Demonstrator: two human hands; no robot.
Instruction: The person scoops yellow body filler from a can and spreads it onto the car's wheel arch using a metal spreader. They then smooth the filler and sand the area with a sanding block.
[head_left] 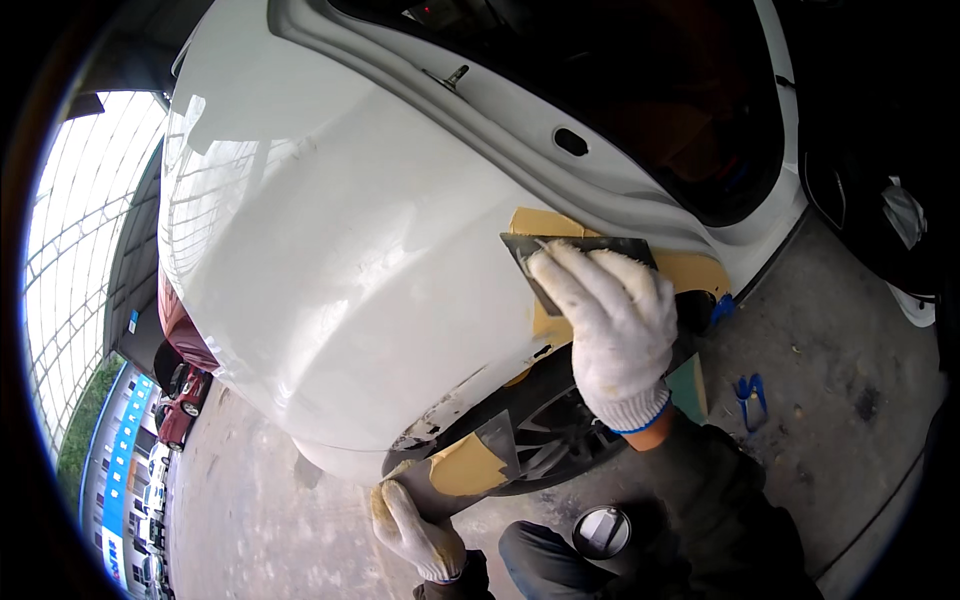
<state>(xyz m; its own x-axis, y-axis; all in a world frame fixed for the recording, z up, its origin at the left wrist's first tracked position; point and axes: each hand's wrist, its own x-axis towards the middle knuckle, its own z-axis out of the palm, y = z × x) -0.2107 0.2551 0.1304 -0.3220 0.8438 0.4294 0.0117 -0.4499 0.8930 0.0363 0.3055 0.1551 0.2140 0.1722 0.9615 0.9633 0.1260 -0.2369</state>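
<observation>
My right hand (615, 330), in a white knit glove, grips a dark flat putty spreader (524, 262) and holds it against the white car's rear panel (370, 240). Yellow-tan body filler (693, 272) covers the panel around the blade, beside the door opening and above the wheel arch. Down at the left, my gloved left hand (418, 538) clasps one end of a dark flat mixing board (504, 436). A thick patch of the same filler (466, 466) lies on that board. Chipped paint (445, 408) marks the arch edge between my hands.
Behind the board is the car's wheel (550, 440). Below my right hand, blue-handled pliers or a clamp (750, 400) lies on the concrete floor (830, 400). An opened round can (602, 532) stands beside my knee. Red cars (183, 405) are parked far left.
</observation>
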